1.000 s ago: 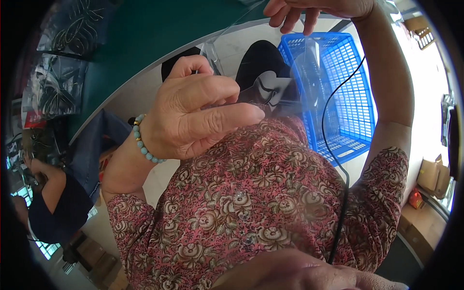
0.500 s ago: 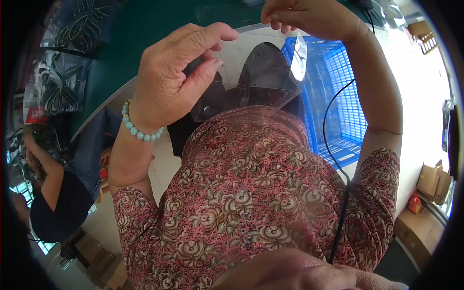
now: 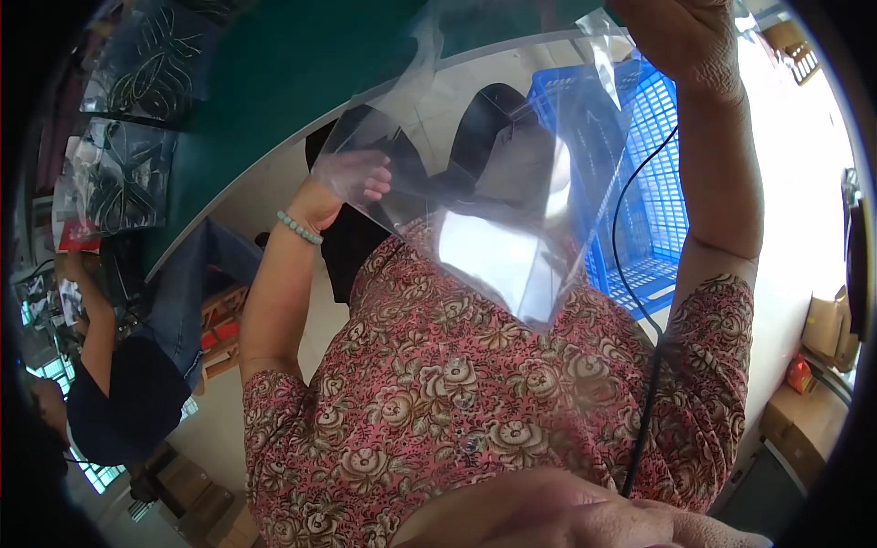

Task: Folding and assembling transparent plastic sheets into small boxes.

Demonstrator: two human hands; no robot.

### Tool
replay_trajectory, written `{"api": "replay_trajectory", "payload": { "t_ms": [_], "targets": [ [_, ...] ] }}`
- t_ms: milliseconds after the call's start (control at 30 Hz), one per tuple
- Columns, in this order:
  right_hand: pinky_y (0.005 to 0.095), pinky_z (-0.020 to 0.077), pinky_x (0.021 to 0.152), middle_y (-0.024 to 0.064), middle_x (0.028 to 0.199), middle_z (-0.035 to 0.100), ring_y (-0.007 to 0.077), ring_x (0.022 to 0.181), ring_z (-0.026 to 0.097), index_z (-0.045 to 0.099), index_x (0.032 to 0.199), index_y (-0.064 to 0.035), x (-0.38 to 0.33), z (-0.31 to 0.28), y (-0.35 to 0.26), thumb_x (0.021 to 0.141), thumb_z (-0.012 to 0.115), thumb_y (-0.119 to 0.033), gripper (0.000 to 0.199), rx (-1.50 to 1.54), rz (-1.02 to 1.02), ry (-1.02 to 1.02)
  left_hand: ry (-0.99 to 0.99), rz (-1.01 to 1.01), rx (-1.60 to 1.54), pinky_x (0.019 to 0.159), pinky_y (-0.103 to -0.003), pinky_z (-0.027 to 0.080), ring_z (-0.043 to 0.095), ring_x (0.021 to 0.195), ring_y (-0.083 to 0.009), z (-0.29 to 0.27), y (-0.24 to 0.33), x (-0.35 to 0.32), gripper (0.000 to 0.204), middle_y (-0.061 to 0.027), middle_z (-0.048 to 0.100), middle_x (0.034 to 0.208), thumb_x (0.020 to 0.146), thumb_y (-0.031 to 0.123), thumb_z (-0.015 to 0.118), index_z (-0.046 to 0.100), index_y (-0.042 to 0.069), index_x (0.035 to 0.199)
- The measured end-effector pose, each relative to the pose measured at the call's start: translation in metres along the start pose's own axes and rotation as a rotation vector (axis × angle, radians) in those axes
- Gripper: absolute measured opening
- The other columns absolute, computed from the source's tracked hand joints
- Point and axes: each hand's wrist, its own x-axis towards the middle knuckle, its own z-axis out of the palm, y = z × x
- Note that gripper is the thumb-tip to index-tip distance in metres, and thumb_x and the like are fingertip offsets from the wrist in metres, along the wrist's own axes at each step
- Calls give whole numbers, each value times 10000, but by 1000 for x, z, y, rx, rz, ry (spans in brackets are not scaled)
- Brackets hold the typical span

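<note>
A clear plastic bag (image 3: 512,173) hangs spread out in front of my torso, with bright glare on its lower part. My right hand (image 3: 681,41) is at its upper right corner, closed on the bag; the fingertips are cut off by the top edge. My left hand (image 3: 352,178), with a pale green bead bracelet (image 3: 300,227) on the wrist, shows through the left part of the film. Its fingers are curled inward; whether they grip anything is hidden.
A blue plastic crate (image 3: 653,192) stands to the right, with a black cable (image 3: 615,233) running before it. The green table (image 3: 265,100) curves ahead, bearing bagged coiled items (image 3: 128,173) on the left. A co-worker (image 3: 128,402) sits at far left; cardboard boxes (image 3: 804,425) lie at right.
The clear bag has risen and swung closer, now spread before my torso. My left hand has drawn down behind the film and its fingers have curled. My right hand has moved up and right.
</note>
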Motion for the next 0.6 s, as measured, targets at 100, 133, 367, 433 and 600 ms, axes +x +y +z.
{"api": "replay_trajectory", "payload": {
  "t_ms": [100, 133, 367, 433, 600],
  "targets": [
    [274, 482, 799, 37, 1005, 652, 144, 928, 595, 786, 953, -85, -12, 44, 35, 841, 742, -23, 135, 1174, 10, 318, -246, 71, -132, 782, -315, 546, 676, 913, -185, 41, -10, -3, 361, -140, 700, 1022, 930, 226, 677, 630, -34, 1176],
    [268, 489, 821, 54, 1087, 636, 147, 1003, 591, 783, 944, -74, -10, 40, 37, 852, 724, 5, 135, 1118, -33, 279, -362, 216, -144, 778, -304, 530, 661, 903, -176, 47, -5, 1, 373, -137, 690, 1035, 932, 244, 672, 628, -27, 1185],
    [258, 471, 842, 31, 1132, 583, 140, 984, 552, 780, 893, -46, -10, -12, 23, 806, 694, 113, 201, 329, 321, -16, -1136, 828, -536, 932, -377, 489, 611, 1047, -257, 116, 46, -3, 629, -177, 570, 1247, 892, 297, 755, 471, 143, 1432],
    [259, 468, 858, 29, 1088, 588, 140, 983, 549, 780, 898, -41, -7, -15, 22, 798, 716, 98, 183, 457, 393, -63, -1029, 920, -489, 985, -398, 476, 603, 1123, -255, 139, 73, -16, 717, -199, 553, 1319, 868, 286, 783, 428, 103, 1464],
    [272, 465, 878, 59, 1085, 604, 155, 1002, 561, 761, 995, -23, 8, -5, 32, 828, 723, 67, 193, 820, 326, -123, -75, 1283, 132, 1003, -400, 483, 596, 1187, -268, 133, 122, 25, 690, -210, 562, 1331, 914, 238, 740, 382, 36, 1469]
  ]
}}
